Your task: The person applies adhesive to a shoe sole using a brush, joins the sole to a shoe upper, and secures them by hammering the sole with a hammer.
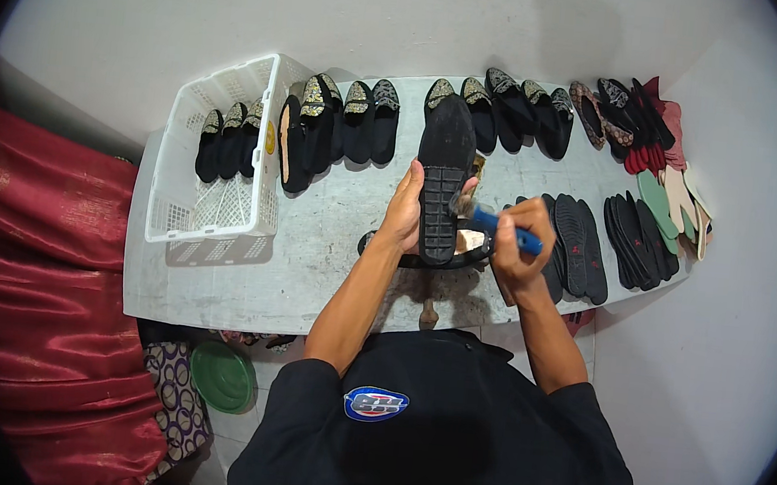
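Note:
My left hand [401,211] grips a long black shoe sole [446,155] by its side, holding it upright over the table. The sole's face toward me has a grid of raised blocks on its lower half. In my right hand [524,248] is a brush with a blue handle [489,219]; its bristles touch or nearly touch the sole's right edge. Below the sole lies a black shoe [471,260] with a pale inside, partly hidden by my hands and the sole. A tool end [428,316] shows near the table's front edge.
A white plastic basket [207,231] holds several black shoes with glittery tops. Several similar shoes [357,127] line the table's [301,276] back. Black soles [580,247] lie at the right, beside green and cream cutouts [658,208]. A red curtain [50,257] hangs at left.

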